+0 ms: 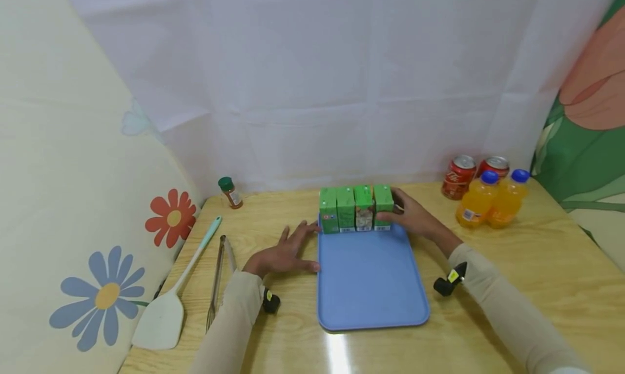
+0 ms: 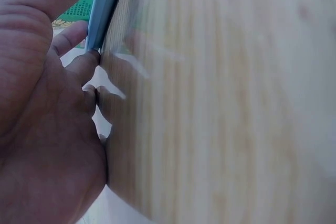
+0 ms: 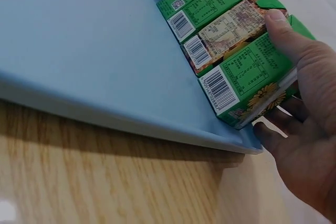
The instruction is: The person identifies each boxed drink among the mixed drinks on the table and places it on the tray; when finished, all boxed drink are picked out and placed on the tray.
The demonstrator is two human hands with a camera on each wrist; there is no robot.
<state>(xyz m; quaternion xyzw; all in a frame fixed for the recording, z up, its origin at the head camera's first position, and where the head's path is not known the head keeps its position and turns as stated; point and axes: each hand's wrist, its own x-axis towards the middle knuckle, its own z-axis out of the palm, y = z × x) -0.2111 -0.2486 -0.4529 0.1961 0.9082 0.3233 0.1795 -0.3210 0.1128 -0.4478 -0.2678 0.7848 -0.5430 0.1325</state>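
On the table (image 1: 303, 349), the tray (image 1: 371, 281) was laid flat. Four cartons (image 1: 345, 210) were stood side by side along its far end, apparently so that each would be braced by its neighbour. The tray was touched at its left rim (image 1: 319, 292) by the left hand (image 1: 285, 255), fingers spread and unclenched, presumably for steadying. The end carton (image 1: 383, 200) was grasped by the right hand (image 1: 412, 215), probably for squaring. Sliding room was left toward the near rim (image 1: 373, 328).
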